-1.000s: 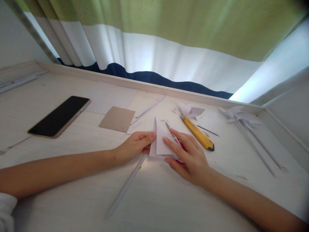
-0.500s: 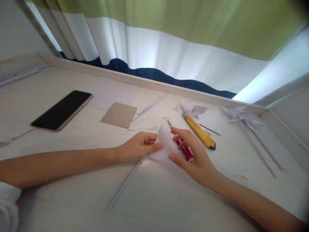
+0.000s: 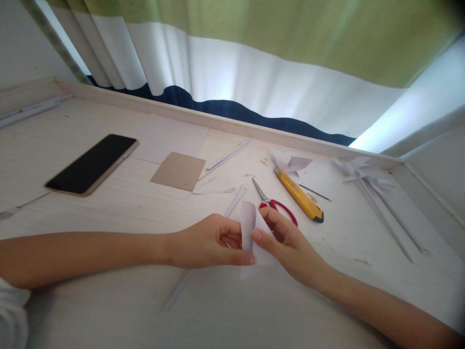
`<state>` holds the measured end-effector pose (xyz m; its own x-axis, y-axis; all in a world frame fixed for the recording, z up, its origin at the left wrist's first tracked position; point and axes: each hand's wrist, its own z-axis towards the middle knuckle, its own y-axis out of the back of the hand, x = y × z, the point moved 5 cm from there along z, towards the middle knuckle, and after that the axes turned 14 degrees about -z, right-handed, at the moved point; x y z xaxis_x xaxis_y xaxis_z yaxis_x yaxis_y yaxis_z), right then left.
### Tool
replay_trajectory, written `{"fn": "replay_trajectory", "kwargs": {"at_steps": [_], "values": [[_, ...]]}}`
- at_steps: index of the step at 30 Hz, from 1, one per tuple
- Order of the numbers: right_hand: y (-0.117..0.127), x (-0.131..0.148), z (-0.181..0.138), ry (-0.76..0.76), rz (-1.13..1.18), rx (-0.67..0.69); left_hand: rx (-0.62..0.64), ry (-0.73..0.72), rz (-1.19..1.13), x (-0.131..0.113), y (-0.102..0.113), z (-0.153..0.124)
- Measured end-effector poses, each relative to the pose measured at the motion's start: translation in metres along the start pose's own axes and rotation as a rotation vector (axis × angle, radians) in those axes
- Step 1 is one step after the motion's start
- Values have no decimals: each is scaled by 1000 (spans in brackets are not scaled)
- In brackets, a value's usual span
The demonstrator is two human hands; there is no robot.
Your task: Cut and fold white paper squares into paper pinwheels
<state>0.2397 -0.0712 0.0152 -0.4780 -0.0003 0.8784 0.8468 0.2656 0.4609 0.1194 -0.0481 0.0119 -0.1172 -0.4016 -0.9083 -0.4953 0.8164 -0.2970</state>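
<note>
Between my two hands is a small piece of white paper (image 3: pixel 249 223), bent so that one flap curls upward. My left hand (image 3: pixel 214 242) pinches its left side, the thumb lying across the lower edge. On the right side, my right hand (image 3: pixel 286 242) grips the paper with the thumb in front and the fingers partly hidden behind. Under the paper and my left hand a thin white paper stick (image 3: pixel 178 291) lies slantwise on the table. Just beyond my right hand rest red-handled scissors (image 3: pixel 269 199), their blades pointing away.
A yellow utility knife (image 3: pixel 300 196) lies beside a paper pinwheel (image 3: pixel 290 162) and a thin dark rod (image 3: pixel 315 192). Farther right are pinwheels on sticks (image 3: pixel 359 172). A phone (image 3: pixel 92 165), cardboard square (image 3: pixel 178 170) and white sheet (image 3: pixel 169 138) lie left. A raised rim (image 3: pixel 225 128) borders the table.
Both hands have moved slightly nearer to me with the paper, and its flap now curls over. My right fingers have closed in on it. More of the scissors shows.
</note>
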Motion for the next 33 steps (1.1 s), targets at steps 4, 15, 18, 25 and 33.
{"fn": "replay_trajectory", "kwargs": {"at_steps": [4,15,18,25,33], "values": [[-4,3,-4,34,-113,10,-13,-19,40,1,-3,-2],[0,5,-10,-58,-9,51,-55,-35,-217,1,0,1],[8,1,-8,-128,-3,44,-64,-33,-267,0,2,1],[12,-1,2,-147,21,131,-85,-22,-222,3,7,4],[15,-1,3,-170,-96,86,-33,15,-229,-1,3,3]]}}
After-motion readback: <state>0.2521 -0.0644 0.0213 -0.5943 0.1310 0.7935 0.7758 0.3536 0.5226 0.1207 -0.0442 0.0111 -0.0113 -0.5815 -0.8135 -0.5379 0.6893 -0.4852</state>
